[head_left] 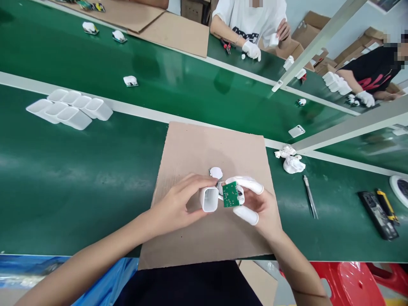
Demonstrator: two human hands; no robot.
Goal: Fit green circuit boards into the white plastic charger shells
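Circuit board (230, 194) in right grip (267, 210) — markings (227, 196) illegible.

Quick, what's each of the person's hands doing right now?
Left hand: curled around a white case, holding it with its open end showing.
Right hand: holding a green circuit board between covered fingertips.

My forearms (110, 246) angled inward. My left hand (178, 197) curved into a pinching grip, thumb nearer my body than the fingers (200, 182); my right hand (266, 210) faced it, likewise pinching, thumb and forefinger white-covered.
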